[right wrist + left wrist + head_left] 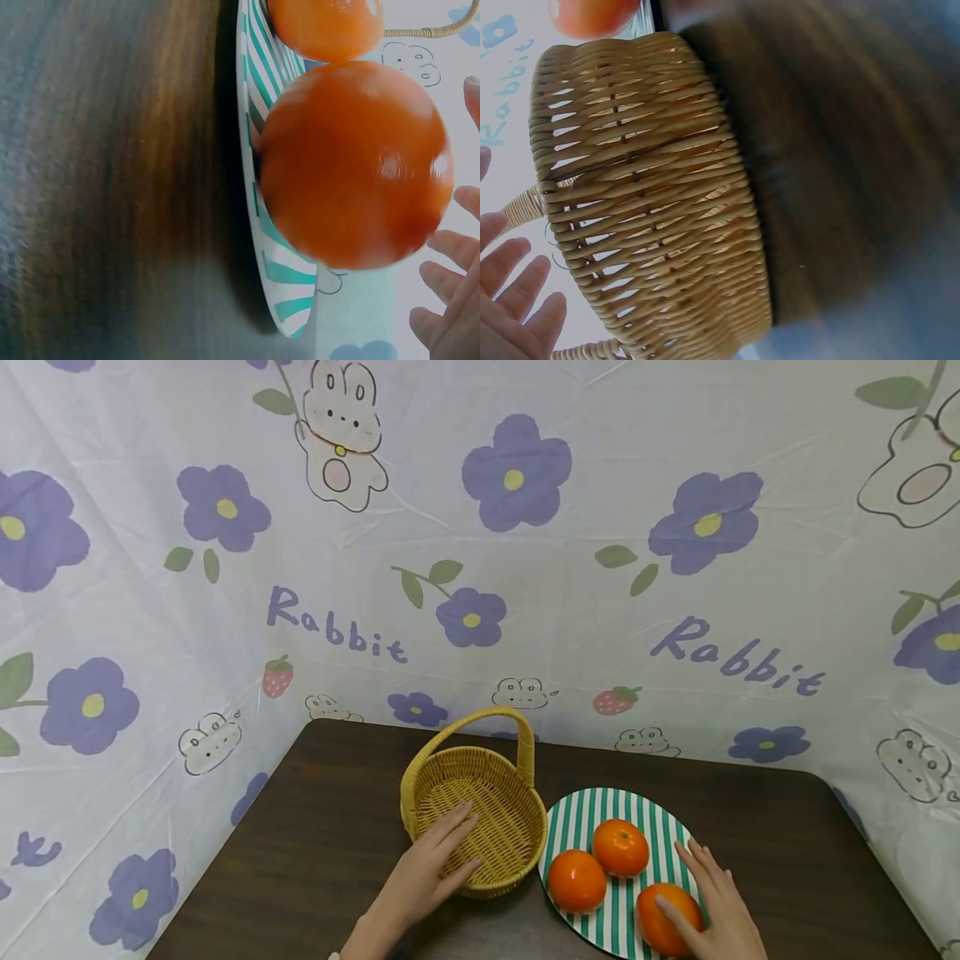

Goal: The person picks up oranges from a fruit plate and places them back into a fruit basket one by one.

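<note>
The left hand (426, 875), fingers straight and loosely apart, reaches over the basket (504, 827) at its seven o'clock. At the basket's four o'clock, a striped plate (618, 917) holds three oranges (621, 848); the right hand (722, 906), fingers spread, is around the five-o'clock orange (657, 932).

Left wrist view: woven basket (652, 202) fills the centre, side wall facing the camera, gaps showing between strands; base on the dark, blurred table (847, 172). Part of its handle (523, 208) visible at left. Left hand (506, 319) at lower left, fingers (526, 286) extended beside the rim; contact unclear. Orange fruit (592, 15) cropped at top. White backdrop (502, 172) reads "Rabbit".
</note>
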`<state>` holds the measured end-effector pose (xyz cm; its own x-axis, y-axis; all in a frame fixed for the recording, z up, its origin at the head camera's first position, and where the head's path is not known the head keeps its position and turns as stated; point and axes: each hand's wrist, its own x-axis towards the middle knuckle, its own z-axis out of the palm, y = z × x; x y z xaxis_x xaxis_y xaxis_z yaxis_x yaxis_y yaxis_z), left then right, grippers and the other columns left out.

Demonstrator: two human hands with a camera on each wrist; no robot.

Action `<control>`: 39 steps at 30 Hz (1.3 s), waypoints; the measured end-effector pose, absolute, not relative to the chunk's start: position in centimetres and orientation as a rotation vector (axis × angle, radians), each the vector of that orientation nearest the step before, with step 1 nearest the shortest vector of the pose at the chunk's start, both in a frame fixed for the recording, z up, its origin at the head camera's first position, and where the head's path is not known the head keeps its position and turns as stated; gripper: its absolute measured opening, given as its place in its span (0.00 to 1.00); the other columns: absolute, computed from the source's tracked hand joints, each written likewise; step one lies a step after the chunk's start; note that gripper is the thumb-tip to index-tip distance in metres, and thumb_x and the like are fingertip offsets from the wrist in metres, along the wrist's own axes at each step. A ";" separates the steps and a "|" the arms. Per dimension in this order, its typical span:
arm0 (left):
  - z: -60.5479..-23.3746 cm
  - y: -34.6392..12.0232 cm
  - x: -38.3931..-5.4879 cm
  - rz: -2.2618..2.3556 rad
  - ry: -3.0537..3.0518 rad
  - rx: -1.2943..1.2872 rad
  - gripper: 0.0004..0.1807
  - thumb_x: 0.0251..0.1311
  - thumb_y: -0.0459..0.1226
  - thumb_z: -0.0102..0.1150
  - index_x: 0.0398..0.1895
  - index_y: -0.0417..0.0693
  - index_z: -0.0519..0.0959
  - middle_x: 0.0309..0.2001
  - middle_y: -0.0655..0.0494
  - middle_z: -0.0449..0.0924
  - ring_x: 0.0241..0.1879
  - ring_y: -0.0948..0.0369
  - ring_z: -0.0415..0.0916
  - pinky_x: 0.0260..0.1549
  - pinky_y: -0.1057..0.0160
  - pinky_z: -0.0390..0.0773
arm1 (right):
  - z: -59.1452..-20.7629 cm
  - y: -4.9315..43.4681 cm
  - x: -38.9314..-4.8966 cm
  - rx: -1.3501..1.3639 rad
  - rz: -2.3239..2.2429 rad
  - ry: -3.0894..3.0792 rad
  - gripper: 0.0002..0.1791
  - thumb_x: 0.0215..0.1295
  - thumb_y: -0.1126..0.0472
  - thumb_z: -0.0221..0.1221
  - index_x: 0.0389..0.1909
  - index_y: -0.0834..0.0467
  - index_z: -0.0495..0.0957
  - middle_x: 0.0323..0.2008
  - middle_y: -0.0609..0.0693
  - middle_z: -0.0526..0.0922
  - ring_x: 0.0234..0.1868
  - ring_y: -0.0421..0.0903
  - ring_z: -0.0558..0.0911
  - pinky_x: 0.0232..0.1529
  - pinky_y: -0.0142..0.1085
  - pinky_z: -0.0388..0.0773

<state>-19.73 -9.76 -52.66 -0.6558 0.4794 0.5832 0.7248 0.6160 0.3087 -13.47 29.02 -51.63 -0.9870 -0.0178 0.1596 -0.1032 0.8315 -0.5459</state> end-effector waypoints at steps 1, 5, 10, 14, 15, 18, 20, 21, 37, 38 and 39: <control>-52.7 -9.9 -19.6 -0.736 -2.401 -0.946 0.35 0.59 0.47 0.59 0.69 0.56 0.59 0.68 0.53 0.59 0.66 0.56 0.61 0.59 0.53 0.66 | -51.7 29.0 -13.4 0.085 0.881 -2.872 0.42 0.62 0.41 0.55 0.70 0.58 0.55 0.66 0.68 0.56 0.65 0.70 0.55 0.61 0.66 0.44; -53.1 -10.3 -19.0 -0.725 -2.425 -0.923 0.36 0.59 0.46 0.60 0.70 0.56 0.58 0.69 0.54 0.59 0.65 0.54 0.61 0.57 0.52 0.69 | -51.9 29.0 -13.1 0.048 0.927 -2.902 0.43 0.61 0.38 0.55 0.70 0.57 0.54 0.67 0.68 0.54 0.65 0.69 0.55 0.62 0.65 0.44; -53.6 -10.8 -18.1 -0.729 -2.501 -0.874 0.37 0.60 0.47 0.58 0.71 0.57 0.56 0.70 0.55 0.56 0.66 0.53 0.60 0.54 0.52 0.71 | -52.2 29.1 -13.0 0.022 0.900 -2.925 0.45 0.59 0.36 0.55 0.69 0.58 0.56 0.66 0.68 0.55 0.63 0.69 0.58 0.60 0.66 0.49; -54.0 -11.1 -17.4 -0.754 -2.558 -0.842 0.36 0.61 0.49 0.56 0.71 0.59 0.55 0.70 0.57 0.55 0.67 0.55 0.57 0.55 0.53 0.71 | -52.7 29.2 -12.7 0.013 0.913 -2.942 0.46 0.58 0.36 0.56 0.70 0.58 0.55 0.66 0.69 0.56 0.63 0.69 0.57 0.58 0.67 0.50; -54.1 -11.2 -17.2 -0.760 -2.567 -0.836 0.36 0.61 0.50 0.55 0.71 0.60 0.54 0.70 0.57 0.55 0.68 0.55 0.57 0.56 0.53 0.70 | -52.8 29.3 -12.6 0.012 0.910 -2.945 0.46 0.58 0.36 0.56 0.70 0.58 0.55 0.66 0.68 0.56 0.63 0.69 0.58 0.57 0.67 0.53; -54.3 -11.5 -16.9 -0.763 -2.573 -0.822 0.35 0.62 0.52 0.52 0.71 0.59 0.55 0.70 0.54 0.57 0.67 0.55 0.58 0.54 0.52 0.72 | -53.0 29.4 -12.4 0.001 0.910 -2.952 0.47 0.57 0.36 0.57 0.70 0.58 0.54 0.65 0.68 0.57 0.61 0.68 0.61 0.53 0.66 0.61; -54.5 -11.8 -16.7 -0.766 -2.575 -0.807 0.34 0.63 0.53 0.51 0.71 0.59 0.56 0.69 0.54 0.57 0.67 0.55 0.58 0.53 0.52 0.73 | -53.2 29.4 -12.3 -0.014 0.916 -2.961 0.48 0.56 0.35 0.57 0.70 0.57 0.53 0.65 0.68 0.57 0.61 0.68 0.63 0.49 0.66 0.65; -54.5 -12.0 -16.6 -0.768 -2.577 -0.798 0.34 0.63 0.53 0.51 0.71 0.59 0.56 0.69 0.54 0.58 0.67 0.55 0.58 0.52 0.52 0.73 | -53.3 29.5 -12.2 -0.028 0.924 -2.972 0.49 0.55 0.34 0.57 0.70 0.57 0.53 0.65 0.68 0.57 0.60 0.68 0.63 0.48 0.65 0.67; -54.8 -14.0 -14.9 -0.903 -2.625 -0.654 0.34 0.60 0.48 0.57 0.70 0.63 0.58 0.68 0.59 0.59 0.65 0.59 0.62 0.52 0.53 0.73 | -53.8 29.4 -12.1 -0.155 1.056 -3.125 0.52 0.51 0.30 0.56 0.71 0.54 0.52 0.62 0.62 0.66 0.47 0.51 0.74 0.43 0.46 0.74; -54.8 -14.1 -14.8 -0.901 -2.623 -0.647 0.34 0.60 0.48 0.57 0.70 0.63 0.58 0.68 0.59 0.59 0.65 0.58 0.62 0.52 0.52 0.73 | -53.8 29.3 -12.0 -0.167 1.061 -3.135 0.51 0.51 0.30 0.56 0.71 0.54 0.53 0.61 0.62 0.66 0.46 0.51 0.74 0.42 0.45 0.74; -54.8 -14.3 -14.8 -0.895 -2.620 -0.636 0.34 0.60 0.48 0.57 0.69 0.63 0.58 0.68 0.59 0.59 0.64 0.58 0.62 0.52 0.52 0.73 | -53.8 29.3 -12.0 -0.180 1.067 -3.144 0.51 0.51 0.30 0.56 0.71 0.53 0.53 0.61 0.62 0.67 0.44 0.50 0.74 0.42 0.44 0.74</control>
